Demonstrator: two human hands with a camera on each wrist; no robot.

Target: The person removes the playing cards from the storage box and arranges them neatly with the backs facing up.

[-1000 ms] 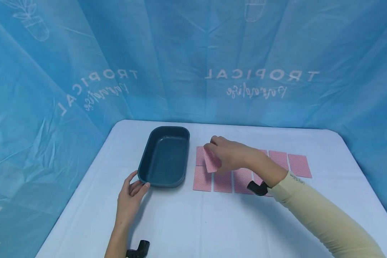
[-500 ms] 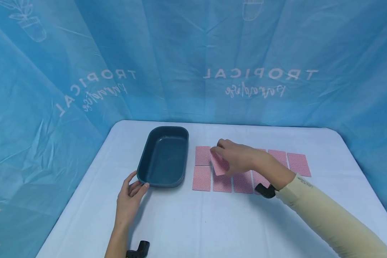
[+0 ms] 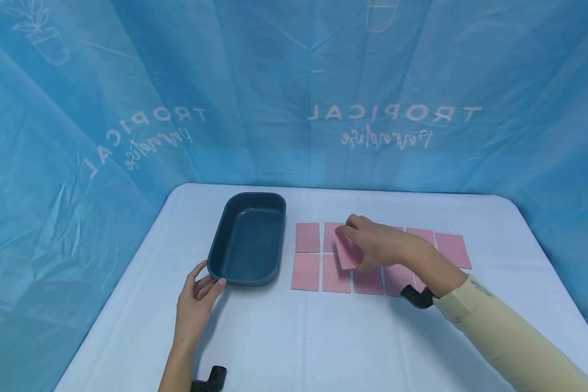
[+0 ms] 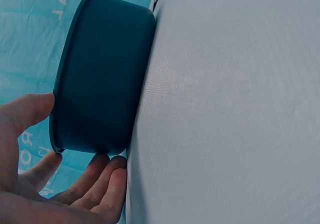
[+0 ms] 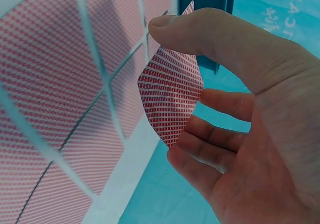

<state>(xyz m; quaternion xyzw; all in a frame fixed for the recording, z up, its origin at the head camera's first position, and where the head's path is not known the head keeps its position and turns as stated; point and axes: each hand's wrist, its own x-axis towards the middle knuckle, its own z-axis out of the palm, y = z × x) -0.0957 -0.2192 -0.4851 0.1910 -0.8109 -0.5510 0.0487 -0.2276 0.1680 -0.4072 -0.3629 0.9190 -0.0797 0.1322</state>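
Note:
In the head view a dark blue-green plastic tray (image 3: 255, 239) stands left of the middle of the table. My left hand (image 3: 198, 299) holds its near left corner, thumb and fingertips against the rim and side wall (image 4: 100, 73). My right hand (image 3: 379, 242) pinches a red-and-white patterned playing card (image 3: 349, 253) above the rows of cards. In the right wrist view this card (image 5: 170, 88) bows between the thumb and the fingertips. Beneath it lie two rows of cards (image 3: 306, 271) with the same pattern facing up; my hand and forearm hide some of them.
A white cloth (image 3: 294, 337) covers the table. Blue printed curtain (image 3: 397, 158) hangs behind the back edge and along both sides. Two cards at the back right (image 3: 453, 250) lie past my right forearm. A black wrist mount (image 3: 417, 298) hangs under my right wrist.
My right hand has moved to the right and slightly nearer with the card, uncovering cards at the left of the back row. The left hand stays at the tray's corner.

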